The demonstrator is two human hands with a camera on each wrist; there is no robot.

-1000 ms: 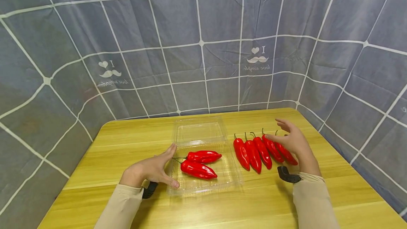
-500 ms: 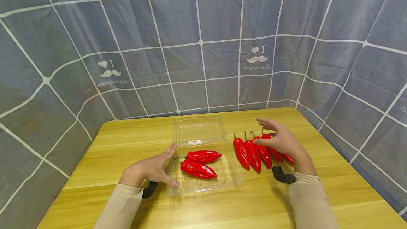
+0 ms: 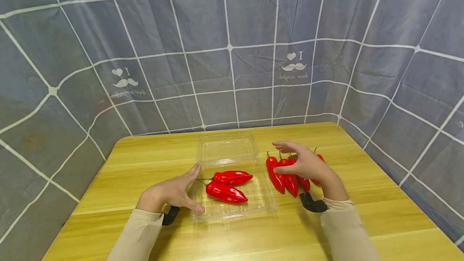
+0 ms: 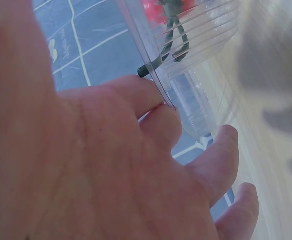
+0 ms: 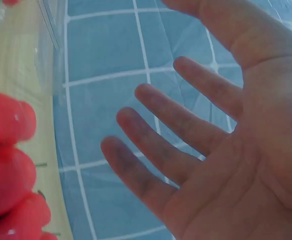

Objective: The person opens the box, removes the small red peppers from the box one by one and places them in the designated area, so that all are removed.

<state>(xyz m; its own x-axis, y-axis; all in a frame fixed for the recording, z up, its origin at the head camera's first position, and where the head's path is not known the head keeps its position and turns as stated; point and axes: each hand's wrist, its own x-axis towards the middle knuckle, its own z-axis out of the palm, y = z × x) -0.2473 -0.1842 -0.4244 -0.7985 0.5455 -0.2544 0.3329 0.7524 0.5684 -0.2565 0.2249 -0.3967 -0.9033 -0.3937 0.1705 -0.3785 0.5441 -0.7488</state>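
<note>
A clear plastic clamshell box (image 3: 262,198) lies unfolded on the table, and two red peppers (image 3: 226,193) lie in its near half, stems to the left. My left hand (image 3: 170,192) rests at the box's left edge, thumb and fingers spread along it. In the left wrist view, fingers touch the rim beside the dark green stems (image 4: 167,47). My right hand (image 3: 308,165) hovers with parted, nearly straight fingers over a row of several red peppers (image 3: 275,178), partly hiding them. The right wrist view shows its palm holding nothing, with red peppers (image 5: 8,175) off to the side.
The box's lid half (image 3: 228,148) lies flat behind the tray half. A yellow wood-grain table (image 3: 152,156) bears everything. Grey-blue curtains (image 3: 203,75) with white grid lines stand around its back and sides.
My right hand has moved left across the pepper row, from the rightmost peppers to those nearest the box. The left hand, box and peppers have stayed in place.
</note>
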